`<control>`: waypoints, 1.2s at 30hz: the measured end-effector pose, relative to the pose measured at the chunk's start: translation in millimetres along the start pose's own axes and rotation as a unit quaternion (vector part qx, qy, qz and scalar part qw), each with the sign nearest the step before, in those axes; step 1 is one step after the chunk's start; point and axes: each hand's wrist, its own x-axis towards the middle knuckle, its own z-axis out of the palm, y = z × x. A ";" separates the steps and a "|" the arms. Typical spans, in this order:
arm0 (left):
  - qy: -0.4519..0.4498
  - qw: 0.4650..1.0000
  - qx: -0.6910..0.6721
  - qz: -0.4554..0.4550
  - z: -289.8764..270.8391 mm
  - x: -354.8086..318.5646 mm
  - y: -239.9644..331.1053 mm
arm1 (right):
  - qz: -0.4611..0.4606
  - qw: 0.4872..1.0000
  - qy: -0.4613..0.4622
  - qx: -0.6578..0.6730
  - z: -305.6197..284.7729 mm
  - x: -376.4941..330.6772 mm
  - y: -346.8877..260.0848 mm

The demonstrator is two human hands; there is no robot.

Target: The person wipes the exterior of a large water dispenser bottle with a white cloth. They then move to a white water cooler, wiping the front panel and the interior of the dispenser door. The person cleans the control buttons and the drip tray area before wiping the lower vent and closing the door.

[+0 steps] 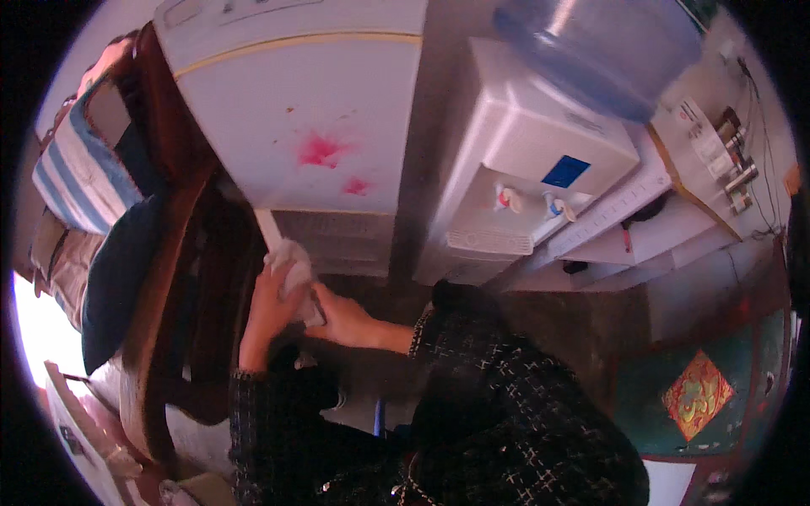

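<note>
A crumpled white cloth [289, 255] is bunched between my two hands, low in front of a white refrigerator [253, 126]. My left hand [272, 305] is closed around its left side. From the right, my right hand [342, 320] grips the lower end, where a pale piece sticks out below the fingers. A narrow pale strip [268, 228] runs up from the cloth to the refrigerator's bottom corner; whether it belongs to the cloth or the refrigerator I cannot tell. Pinkish-red smears [323, 150] mark the refrigerator door.
A white water dispenser [548, 126] with a blue bottle [607, 51] stands to the right, beside white shelving [641, 228]. Dark wooden furniture [173, 295] lies close on the left, with striped fabric [89, 181] on it. A green panel [633, 396] with a diamond-shaped decoration is at lower right.
</note>
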 end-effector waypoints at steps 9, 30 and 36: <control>-0.181 0.982 -0.049 0.008 -44.3 -38.1 42.1 | -0.050 0.987 -0.122 0.093 -15.4 4.9 -20.4; 0.104 0.994 0.016 -0.002 -3.0 46.2 -37.9 | 0.077 0.988 -0.119 0.055 -0.1 6.8 7.2; -0.052 0.993 0.043 -0.097 -20.8 12.7 -0.1 | 0.129 0.977 -0.156 0.062 -16.0 5.9 -10.4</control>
